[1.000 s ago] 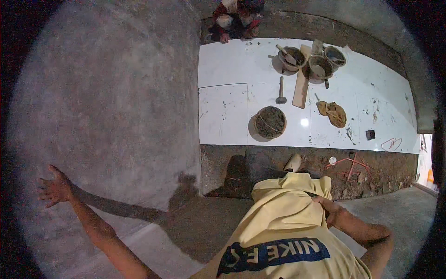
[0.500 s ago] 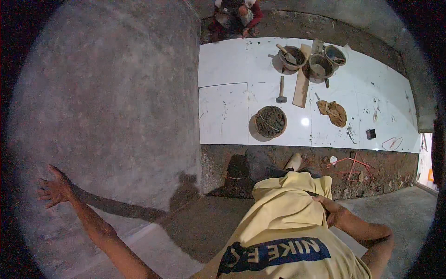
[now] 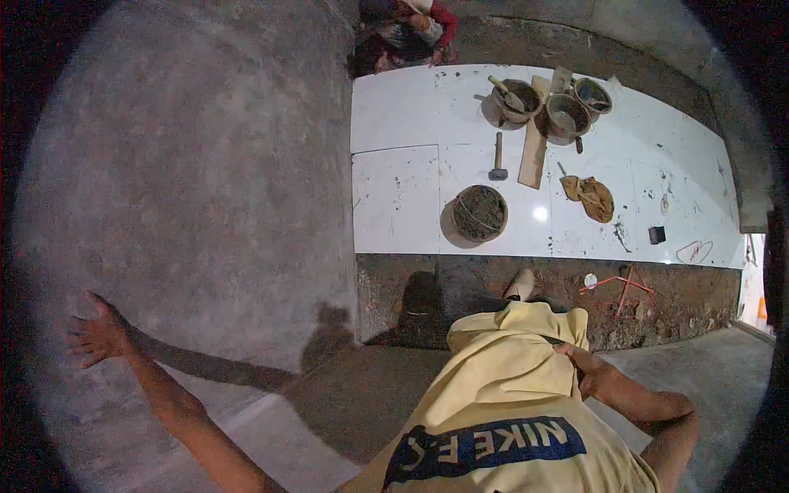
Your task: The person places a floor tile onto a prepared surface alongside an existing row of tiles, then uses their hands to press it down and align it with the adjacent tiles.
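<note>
My left hand [image 3: 100, 333] is spread out against the grey plastered wall [image 3: 205, 164], fingers apart and holding nothing. At my waist, my right hand [image 3: 585, 366] rests by the side of my yellow shirt [image 3: 501, 370]; its fingers are mostly hidden in the cloth. In front of my feet lie large white tiles [image 3: 394, 197]. On them stand a bucket of dark mortar [image 3: 479, 215] and, farther off, a hammer [image 3: 498, 160] and a wooden board [image 3: 534, 156]. Neither hand touches these.
Three more buckets stand farther back: one with a trowel [image 3: 518, 103], a middle bucket [image 3: 567, 119] and a right one [image 3: 593, 96]. A brown cloth [image 3: 590, 197] and a small black block [image 3: 657, 236] lie right. A co-worker [image 3: 407, 33] crouches at the far edge. Red strips [image 3: 625, 287] lie on rough ground.
The co-worker at the far edge has shifted to the left. My hands stay where they were, and the tools and buckets have not moved.
</note>
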### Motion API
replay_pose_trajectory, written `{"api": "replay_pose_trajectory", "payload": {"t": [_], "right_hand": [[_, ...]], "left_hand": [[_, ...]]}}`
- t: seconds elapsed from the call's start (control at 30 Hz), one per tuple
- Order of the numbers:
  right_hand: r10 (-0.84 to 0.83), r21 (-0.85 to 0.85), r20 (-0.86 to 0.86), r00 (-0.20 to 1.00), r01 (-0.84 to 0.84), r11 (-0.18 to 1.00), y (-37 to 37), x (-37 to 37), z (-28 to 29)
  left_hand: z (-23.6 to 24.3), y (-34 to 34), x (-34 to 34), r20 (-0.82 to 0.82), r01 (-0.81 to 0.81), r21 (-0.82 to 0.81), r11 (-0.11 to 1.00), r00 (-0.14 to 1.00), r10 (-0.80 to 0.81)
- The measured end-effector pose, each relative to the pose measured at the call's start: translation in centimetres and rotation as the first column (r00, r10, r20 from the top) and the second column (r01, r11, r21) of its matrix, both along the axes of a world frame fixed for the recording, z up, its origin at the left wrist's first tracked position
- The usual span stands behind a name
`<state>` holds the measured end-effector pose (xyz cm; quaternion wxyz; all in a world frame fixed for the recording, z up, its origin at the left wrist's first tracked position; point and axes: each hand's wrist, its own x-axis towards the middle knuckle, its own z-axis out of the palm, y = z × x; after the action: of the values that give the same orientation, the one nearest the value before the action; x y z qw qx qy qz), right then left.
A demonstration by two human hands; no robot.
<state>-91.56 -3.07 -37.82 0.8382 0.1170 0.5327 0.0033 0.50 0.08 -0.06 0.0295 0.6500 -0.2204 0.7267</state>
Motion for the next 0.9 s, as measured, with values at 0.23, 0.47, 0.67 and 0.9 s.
{"api": "replay_pose_trajectory", "payload": {"t": [0.23, 0.47, 0.67, 0.9], "right_hand": [[-0.001, -0.002, 0.020, 1.000, 0.001, 1.000, 0.0, -0.3, -0.5], [0.009, 0.008, -0.004, 1.000, -0.009, 1.000, -0.6, 0.0, 0.6], [0.020, 0.017, -0.021, 1.000, -0.019, 1.000, -0.9, 0.6, 1.4], [0.022, 0.035, -0.030, 0.999, -0.021, 0.999, -1.2, 1.1, 2.6]], "left_hand": [[0.3, 0.2, 0.0, 0.047, -0.016, 0.001, 1.000, 0.999, 0.016], [0.6, -0.2, -0.2, 0.013, -0.762, 0.001, 0.647, 0.647, 0.762], [0.0, -0.8, -2.1, 0.012, -0.834, 0.028, 0.551, 0.551, 0.834], [0.4, -0.9, -2.5, 0.052, -0.812, -0.006, 0.584, 0.583, 0.811]]}}
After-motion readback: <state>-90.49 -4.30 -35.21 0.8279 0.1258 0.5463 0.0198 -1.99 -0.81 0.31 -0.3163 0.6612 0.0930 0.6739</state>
